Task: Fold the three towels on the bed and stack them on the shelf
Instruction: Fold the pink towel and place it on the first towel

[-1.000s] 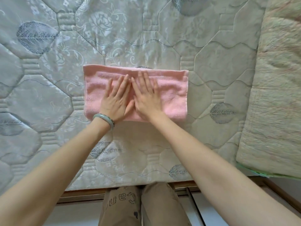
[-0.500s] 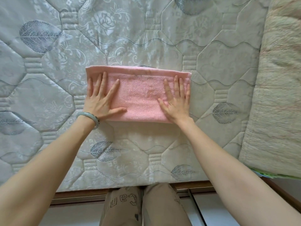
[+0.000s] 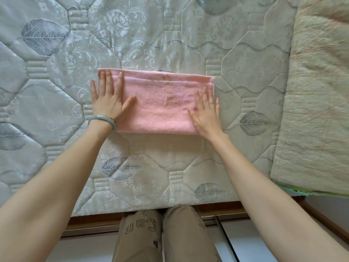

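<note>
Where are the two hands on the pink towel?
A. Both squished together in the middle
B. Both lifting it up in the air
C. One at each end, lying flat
C: the left hand lies flat on the pink towel's left end and the right hand lies flat on its right end, on the mattress.

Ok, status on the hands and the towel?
Left hand flat on towel's left end, right hand flat on right end. Pink towel folded into a strip on the mattress. Nothing in the way.

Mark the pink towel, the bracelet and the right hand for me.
pink towel [image 3: 162,108], head view, middle of its top layer
bracelet [image 3: 103,119], head view, band on left wrist
right hand [image 3: 207,114], head view, back of hand
</note>
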`<state>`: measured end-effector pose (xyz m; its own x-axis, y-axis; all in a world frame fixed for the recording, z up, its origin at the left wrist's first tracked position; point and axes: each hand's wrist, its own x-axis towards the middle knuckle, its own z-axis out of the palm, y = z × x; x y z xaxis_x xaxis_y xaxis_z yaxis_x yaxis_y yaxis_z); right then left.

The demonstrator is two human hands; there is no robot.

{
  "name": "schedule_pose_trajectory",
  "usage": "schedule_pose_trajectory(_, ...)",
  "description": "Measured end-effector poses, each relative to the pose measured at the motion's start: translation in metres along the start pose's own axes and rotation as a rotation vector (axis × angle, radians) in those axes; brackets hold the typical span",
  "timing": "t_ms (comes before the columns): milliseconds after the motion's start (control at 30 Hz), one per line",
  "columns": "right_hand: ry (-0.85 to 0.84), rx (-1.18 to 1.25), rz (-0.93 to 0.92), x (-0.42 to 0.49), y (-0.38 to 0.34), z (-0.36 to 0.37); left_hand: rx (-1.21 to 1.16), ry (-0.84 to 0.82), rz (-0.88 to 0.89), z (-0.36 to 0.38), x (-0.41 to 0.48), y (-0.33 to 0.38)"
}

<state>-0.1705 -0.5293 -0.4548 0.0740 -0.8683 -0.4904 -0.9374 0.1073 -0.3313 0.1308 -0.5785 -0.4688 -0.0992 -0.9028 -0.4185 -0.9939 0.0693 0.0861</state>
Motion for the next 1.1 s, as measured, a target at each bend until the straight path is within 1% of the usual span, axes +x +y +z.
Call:
schedule_pose_trajectory(67,-0.060,-0.102,-0.011,-0.002,0.006,0.006,0.004,-0.026,-0.042,0.001,0.002,0.000)
schedule_pose_trajectory(100,-0.046,-0.070,-0.010,0.000,0.006,0.005,0.010,-0.004,-0.043,0.000,0.000,0.003)
schedule_pose_trajectory(133,0.013,0.030,0.009,0.002,0.003,0.002,0.017,0.024,-0.027,-0.002,-0.004,0.010)
schedule_pose_trajectory(167,0.118,0.179,0.064,0.003,-0.002,-0.002,0.028,0.042,0.020,-0.003,-0.009,0.020)
schedule_pose_trajectory(233,0.343,0.430,0.292,0.001,-0.008,-0.010,0.066,0.050,0.202,0.003,-0.026,0.046)
schedule_pose_trajectory(267,0.384,0.507,0.431,-0.002,-0.007,-0.014,0.082,0.042,0.291,0.011,-0.034,0.059)
schedule_pose_trajectory(300,0.360,0.582,0.559,-0.003,-0.004,-0.015,0.092,0.025,0.349,0.019,-0.039,0.069)
schedule_pose_trajectory(333,0.296,0.667,0.658,-0.004,-0.001,-0.016,0.097,0.000,0.364,0.025,-0.040,0.076)
schedule_pose_trajectory(400,0.153,0.817,0.743,-0.005,0.004,-0.014,0.102,-0.045,0.317,0.036,-0.035,0.080)
schedule_pose_trajectory(467,0.064,0.854,0.747,-0.003,0.006,-0.014,0.137,-0.065,0.282,0.040,-0.030,0.082)
schedule_pose_trajectory(533,0.001,0.934,0.749,-0.001,0.004,-0.016,0.115,-0.057,0.286,0.030,-0.028,0.084)
schedule_pose_trajectory(600,-0.043,1.055,0.745,0.001,0.003,-0.016,0.054,0.003,0.263,0.020,-0.026,0.086)
schedule_pose_trajectory(667,-0.063,1.102,0.734,0.002,0.004,-0.016,0.011,0.054,0.215,0.015,-0.014,0.084)
schedule_pose_trajectory(767,-0.090,1.152,0.683,-0.002,0.006,-0.023,0.023,-0.043,0.166,0.016,-0.001,0.081)
schedule_pose_trajectory(867,-0.127,1.195,0.595,-0.004,0.003,-0.037,0.025,-0.077,0.175,0.013,0.005,0.082)
schedule_pose_trajectory(933,-0.142,1.226,0.510,-0.009,-0.009,-0.050,-0.135,-0.014,0.120,-0.001,-0.006,0.084)
schedule_pose_trajectory(967,-0.139,1.251,0.470,-0.012,-0.019,-0.057,-0.282,0.036,0.086,-0.007,-0.015,0.086)
schedule_pose_trajectory(1000,-0.130,1.278,0.425,-0.014,-0.030,-0.064,-0.474,0.048,0.051,-0.017,-0.024,0.088)
schedule_pose_trajectory(1033,-0.121,1.294,0.366,-0.017,-0.043,-0.070,-0.700,0.019,0.015,-0.028,-0.033,0.089)
schedule_pose_trajectory(1100,-0.096,1.260,0.255,-0.017,-0.074,-0.075,-1.126,-0.130,-0.074,-0.055,-0.046,0.087)
